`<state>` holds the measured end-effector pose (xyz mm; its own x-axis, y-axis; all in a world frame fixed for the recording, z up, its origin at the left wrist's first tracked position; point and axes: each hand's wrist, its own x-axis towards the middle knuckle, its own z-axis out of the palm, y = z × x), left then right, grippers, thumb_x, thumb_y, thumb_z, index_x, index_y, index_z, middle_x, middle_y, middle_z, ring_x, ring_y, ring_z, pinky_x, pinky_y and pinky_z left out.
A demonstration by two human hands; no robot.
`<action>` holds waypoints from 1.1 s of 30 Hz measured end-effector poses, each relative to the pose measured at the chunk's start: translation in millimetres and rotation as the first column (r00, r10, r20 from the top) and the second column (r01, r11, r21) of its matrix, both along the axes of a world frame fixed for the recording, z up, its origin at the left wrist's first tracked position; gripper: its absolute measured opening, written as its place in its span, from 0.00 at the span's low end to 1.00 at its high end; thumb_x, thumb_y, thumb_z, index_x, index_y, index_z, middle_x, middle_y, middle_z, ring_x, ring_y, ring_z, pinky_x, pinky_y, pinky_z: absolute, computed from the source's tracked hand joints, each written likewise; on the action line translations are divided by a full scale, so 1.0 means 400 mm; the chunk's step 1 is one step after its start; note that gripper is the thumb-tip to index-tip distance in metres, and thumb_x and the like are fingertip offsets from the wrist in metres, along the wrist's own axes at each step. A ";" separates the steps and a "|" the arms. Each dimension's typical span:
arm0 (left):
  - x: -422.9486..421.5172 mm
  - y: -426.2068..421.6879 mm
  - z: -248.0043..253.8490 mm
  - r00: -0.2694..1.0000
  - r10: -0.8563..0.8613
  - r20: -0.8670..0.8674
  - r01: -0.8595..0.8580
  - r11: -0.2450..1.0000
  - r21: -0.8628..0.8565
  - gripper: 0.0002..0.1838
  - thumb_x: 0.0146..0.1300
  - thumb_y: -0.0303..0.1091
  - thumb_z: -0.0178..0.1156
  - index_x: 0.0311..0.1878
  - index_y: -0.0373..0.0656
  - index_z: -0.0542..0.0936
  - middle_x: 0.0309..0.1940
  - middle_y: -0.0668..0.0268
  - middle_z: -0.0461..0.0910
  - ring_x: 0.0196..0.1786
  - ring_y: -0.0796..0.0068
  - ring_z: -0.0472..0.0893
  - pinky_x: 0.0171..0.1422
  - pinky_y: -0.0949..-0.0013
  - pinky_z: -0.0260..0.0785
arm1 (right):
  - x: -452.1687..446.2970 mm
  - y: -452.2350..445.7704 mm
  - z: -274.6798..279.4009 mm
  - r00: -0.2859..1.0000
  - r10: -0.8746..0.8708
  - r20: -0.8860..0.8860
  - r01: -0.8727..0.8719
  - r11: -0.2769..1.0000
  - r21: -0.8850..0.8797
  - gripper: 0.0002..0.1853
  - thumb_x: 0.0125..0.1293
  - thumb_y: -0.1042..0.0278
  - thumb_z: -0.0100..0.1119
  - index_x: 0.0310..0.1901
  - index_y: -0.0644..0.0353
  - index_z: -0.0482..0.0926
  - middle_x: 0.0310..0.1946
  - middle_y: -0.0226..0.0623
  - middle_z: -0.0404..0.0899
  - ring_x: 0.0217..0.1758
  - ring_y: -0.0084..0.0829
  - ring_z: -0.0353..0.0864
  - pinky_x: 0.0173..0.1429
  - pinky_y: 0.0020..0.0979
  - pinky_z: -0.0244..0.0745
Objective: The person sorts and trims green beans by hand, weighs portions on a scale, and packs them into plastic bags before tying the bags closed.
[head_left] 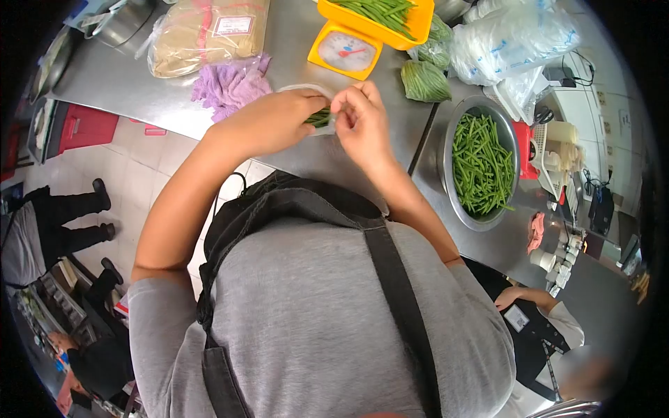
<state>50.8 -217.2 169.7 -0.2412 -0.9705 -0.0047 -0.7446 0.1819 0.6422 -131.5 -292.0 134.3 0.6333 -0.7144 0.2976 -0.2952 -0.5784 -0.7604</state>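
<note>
Bag of beans (325, 129) in left grip (282, 118), its edge in narrow right grip (364, 120)

Bright, even light, soft glare on the steel counter (289, 52), fisheye bending, dark corners, lower-right blur

purp. cloth (233, 89) by brn pkg (208, 38) | red bin (89, 127) | pnk cloth (536, 231)

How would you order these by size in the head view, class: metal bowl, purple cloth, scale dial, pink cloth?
Metal bowl
Purple cloth
Scale dial
Pink cloth
By apparent size only; nearness to the camera may affect it.
</note>
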 end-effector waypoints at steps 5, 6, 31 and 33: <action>0.045 0.058 0.006 0.958 0.153 0.242 -0.035 0.901 -0.431 0.12 0.58 0.28 0.66 0.45 0.37 0.85 0.52 0.52 0.79 0.50 0.52 0.80 0.59 0.57 0.71 | -0.034 -0.038 0.043 0.927 -0.038 -0.374 -0.086 0.947 -0.310 0.17 0.52 0.83 0.59 0.42 0.53 0.84 0.51 0.43 0.76 0.47 0.48 0.81 0.50 0.43 0.79; 0.040 0.052 -0.021 0.945 0.247 0.214 -0.108 0.854 -0.509 0.11 0.58 0.28 0.66 0.45 0.37 0.85 0.50 0.53 0.80 0.47 0.53 0.80 0.57 0.58 0.72 | -0.034 -0.041 0.044 0.897 -0.055 -0.438 -0.114 0.929 -0.351 0.17 0.53 0.81 0.59 0.43 0.53 0.84 0.52 0.44 0.77 0.48 0.48 0.82 0.52 0.43 0.78; 0.029 -0.030 0.065 0.724 0.402 -0.561 -0.558 0.819 -0.133 0.07 0.65 0.20 0.61 0.44 0.38 0.84 0.39 0.64 0.81 0.40 0.75 0.78 0.48 0.72 0.70 | -0.001 -0.199 0.348 0.999 0.010 -0.043 -0.033 0.811 -0.584 0.19 0.58 0.84 0.56 0.50 0.57 0.81 0.50 0.40 0.80 0.49 0.42 0.77 0.52 0.36 0.74; 0.036 -0.022 0.059 0.708 0.418 -0.569 -0.577 0.807 -0.125 0.07 0.65 0.21 0.60 0.45 0.37 0.83 0.40 0.64 0.81 0.42 0.75 0.78 0.49 0.72 0.70 | 0.044 -0.305 0.363 0.977 0.095 -0.193 -0.205 0.687 -0.697 0.18 0.57 0.84 0.55 0.48 0.57 0.83 0.46 0.41 0.82 0.51 0.44 0.77 0.55 0.39 0.73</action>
